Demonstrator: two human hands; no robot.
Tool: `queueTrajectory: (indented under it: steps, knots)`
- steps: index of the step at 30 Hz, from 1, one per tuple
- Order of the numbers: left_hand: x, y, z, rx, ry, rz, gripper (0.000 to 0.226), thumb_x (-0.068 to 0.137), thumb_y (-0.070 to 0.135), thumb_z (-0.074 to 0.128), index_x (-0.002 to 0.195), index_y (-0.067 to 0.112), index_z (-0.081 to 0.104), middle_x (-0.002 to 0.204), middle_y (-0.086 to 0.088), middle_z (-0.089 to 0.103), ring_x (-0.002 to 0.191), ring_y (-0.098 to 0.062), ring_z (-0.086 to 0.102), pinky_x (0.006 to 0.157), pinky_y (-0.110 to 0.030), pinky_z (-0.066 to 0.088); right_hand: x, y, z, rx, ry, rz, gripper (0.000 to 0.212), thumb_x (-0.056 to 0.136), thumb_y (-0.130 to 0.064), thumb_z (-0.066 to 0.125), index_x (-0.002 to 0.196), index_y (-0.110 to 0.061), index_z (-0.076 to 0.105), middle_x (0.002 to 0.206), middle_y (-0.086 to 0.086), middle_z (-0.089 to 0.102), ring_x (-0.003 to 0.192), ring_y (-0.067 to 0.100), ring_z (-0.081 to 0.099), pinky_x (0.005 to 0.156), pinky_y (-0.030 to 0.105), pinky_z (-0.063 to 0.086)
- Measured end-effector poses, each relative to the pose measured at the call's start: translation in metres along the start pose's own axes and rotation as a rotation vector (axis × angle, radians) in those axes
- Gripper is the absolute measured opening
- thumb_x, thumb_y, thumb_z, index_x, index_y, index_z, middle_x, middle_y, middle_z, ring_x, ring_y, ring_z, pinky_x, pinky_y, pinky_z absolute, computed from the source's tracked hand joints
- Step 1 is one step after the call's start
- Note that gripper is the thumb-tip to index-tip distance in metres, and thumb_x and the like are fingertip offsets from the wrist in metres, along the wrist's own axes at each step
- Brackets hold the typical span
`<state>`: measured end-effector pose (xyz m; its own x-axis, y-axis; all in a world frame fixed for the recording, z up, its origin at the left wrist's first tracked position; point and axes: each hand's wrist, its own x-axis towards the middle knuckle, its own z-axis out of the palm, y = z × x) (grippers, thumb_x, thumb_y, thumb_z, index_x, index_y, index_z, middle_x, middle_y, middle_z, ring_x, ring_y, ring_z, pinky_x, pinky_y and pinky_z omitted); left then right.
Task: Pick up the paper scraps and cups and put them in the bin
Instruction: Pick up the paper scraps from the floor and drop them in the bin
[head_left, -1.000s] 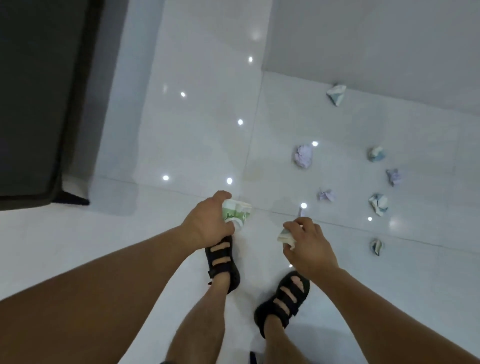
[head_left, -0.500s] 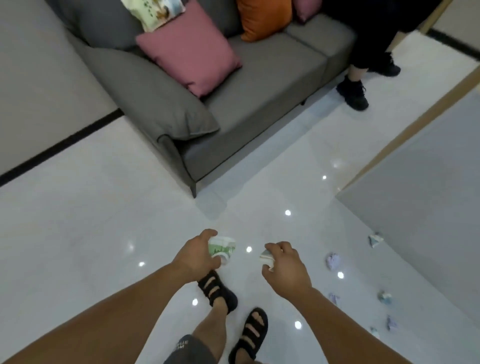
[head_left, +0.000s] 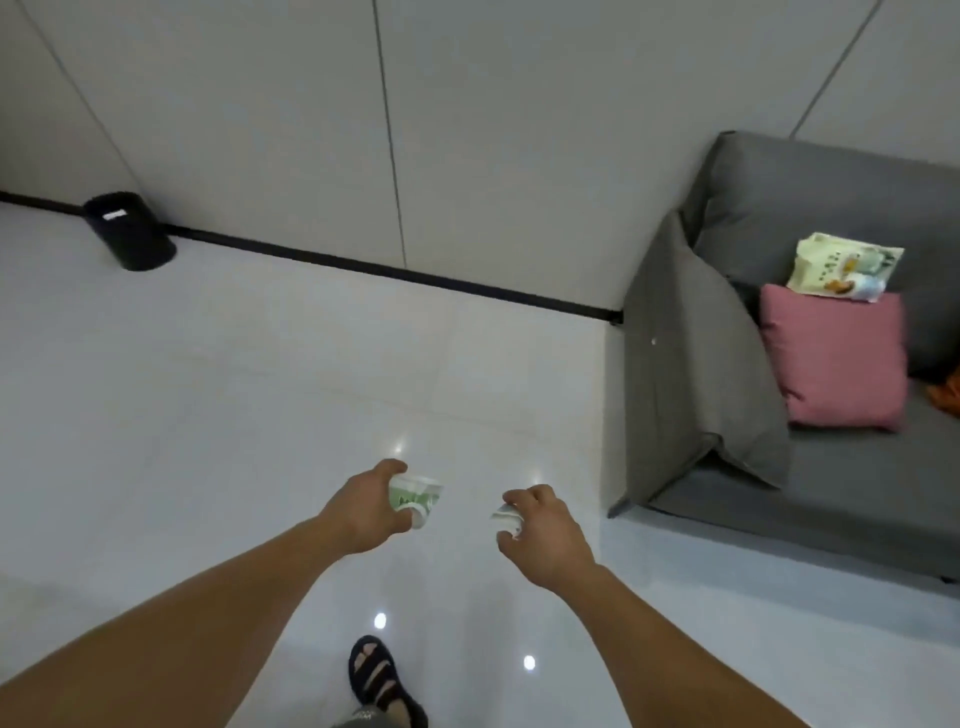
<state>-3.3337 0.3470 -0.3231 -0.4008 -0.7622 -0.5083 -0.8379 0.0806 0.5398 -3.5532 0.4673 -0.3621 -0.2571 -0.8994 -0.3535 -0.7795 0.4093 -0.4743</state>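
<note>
Left hand (head_left: 363, 512): fingers and thumb curled tight round a paper cup (head_left: 415, 498).
Right hand (head_left: 545, 535): fingers bunched over a crumpled piece (head_left: 506, 516) that pokes out on its 9 o'clock side. Whether it is a cup or a scrap, I cannot tell.
Paper cup: white with a green printed band, squashed out of round, sticking out of the fist toward 3 o'clock.
Crumpled piece: whitish, small, mostly hidden by the knuckles.
Hands to each other: side by side and apart, low in the middle of the view above the glossy floor (head_left: 208, 415).
Bin (head_left: 132, 234): black and round, on the floor against the wall (head_left: 260, 130), well apart from both hands.
Bearing to bin: about 11 o'clock from the left hand, nearer 10 o'clock from the right. The left hand is closer.
Bin's mouth: faces up. The long axis is upright, though it leans in the wide lens. A pale patch shows at the rim.
Next move, as I judge it: walk toward 10–11 o'clock, then drop both loads in from above.
Off the path: grey sofa (head_left: 701, 364) with a pink cushion (head_left: 836, 358), at 3 o'clock.
</note>
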Motion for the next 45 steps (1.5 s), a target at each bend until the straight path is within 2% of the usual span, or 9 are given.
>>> queueTrajectory:
  steps: [4, 8, 16, 21, 25, 30, 38, 45]
  knots:
    - [0.011, -0.075, -0.082, -0.108, 0.128, -0.123, 0.073, 0.078, 0.031, 0.074, 0.14, 0.021, 0.038, 0.124, -0.007, 0.057, 0.102, -0.021, 0.056, 0.086, -0.027, 0.046, 0.07, -0.108, 0.009, -0.067, -0.084, -0.171, 0.053, 0.087, -0.039, 0.058, 0.138, -0.03, 0.048, 0.137, -0.006, 0.04, 0.12, 0.017, 0.046, 0.092, 0.026, 0.041]
    - [0.023, -0.131, -0.141, -0.192, 0.206, -0.199, 0.073, 0.078, 0.029, 0.075, 0.14, 0.02, 0.038, 0.126, -0.009, 0.054, 0.098, -0.02, 0.054, 0.084, -0.027, 0.048, 0.124, -0.191, 0.021, -0.114, -0.116, -0.287, 0.054, 0.087, -0.038, 0.059, 0.139, -0.029, 0.047, 0.137, -0.005, 0.041, 0.121, 0.017, 0.047, 0.094, 0.027, 0.042]
    - [0.064, -0.2, -0.22, -0.274, 0.305, -0.264, 0.075, 0.076, 0.03, 0.076, 0.14, 0.02, 0.039, 0.125, -0.007, 0.055, 0.094, -0.017, 0.052, 0.078, -0.023, 0.043, 0.215, -0.296, 0.043, -0.213, -0.232, -0.407, 0.055, 0.086, -0.039, 0.06, 0.139, -0.029, 0.047, 0.138, -0.005, 0.04, 0.12, 0.018, 0.049, 0.096, 0.031, 0.045]
    - [0.11, -0.234, -0.268, -0.304, 0.329, -0.334, 0.074, 0.076, 0.029, 0.075, 0.14, 0.021, 0.038, 0.127, -0.007, 0.054, 0.095, -0.017, 0.052, 0.078, -0.023, 0.043, 0.299, -0.358, 0.061, -0.246, -0.306, -0.484, 0.056, 0.087, -0.037, 0.06, 0.141, -0.026, 0.045, 0.139, -0.002, 0.039, 0.12, 0.019, 0.048, 0.096, 0.03, 0.044]
    - [0.146, -0.259, -0.322, -0.286, 0.364, -0.413, 0.074, 0.079, 0.03, 0.073, 0.141, 0.02, 0.036, 0.13, -0.008, 0.052, 0.106, -0.022, 0.053, 0.084, -0.025, 0.043, 0.374, -0.414, 0.068, -0.244, -0.347, -0.565, 0.056, 0.087, -0.037, 0.061, 0.14, -0.026, 0.046, 0.139, -0.001, 0.04, 0.122, 0.02, 0.047, 0.097, 0.031, 0.043]
    - [0.183, -0.284, -0.39, -0.324, 0.419, -0.505, 0.073, 0.079, 0.031, 0.073, 0.141, 0.02, 0.037, 0.129, -0.008, 0.052, 0.105, -0.022, 0.055, 0.085, -0.026, 0.046, 0.452, -0.489, 0.065, -0.249, -0.389, -0.643, 0.055, 0.087, -0.035, 0.061, 0.139, -0.027, 0.046, 0.138, -0.002, 0.04, 0.123, 0.019, 0.046, 0.097, 0.029, 0.043]
    - [0.246, -0.367, -0.485, -0.44, 0.454, -0.544, 0.074, 0.077, 0.03, 0.074, 0.141, 0.021, 0.037, 0.126, -0.007, 0.053, 0.1, -0.019, 0.054, 0.085, -0.027, 0.048, 0.554, -0.622, 0.095, -0.338, -0.428, -0.718, 0.056, 0.087, -0.037, 0.061, 0.14, -0.026, 0.045, 0.138, -0.002, 0.039, 0.123, 0.019, 0.046, 0.099, 0.03, 0.043]
    - [0.306, -0.474, -0.617, -0.422, 0.451, -0.514, 0.075, 0.077, 0.032, 0.073, 0.141, 0.021, 0.037, 0.127, -0.006, 0.053, 0.099, -0.019, 0.053, 0.082, -0.025, 0.046, 0.639, -0.762, 0.133, -0.348, -0.393, -0.693, 0.056, 0.086, -0.037, 0.061, 0.139, -0.027, 0.046, 0.137, -0.004, 0.04, 0.12, 0.018, 0.048, 0.098, 0.029, 0.043]
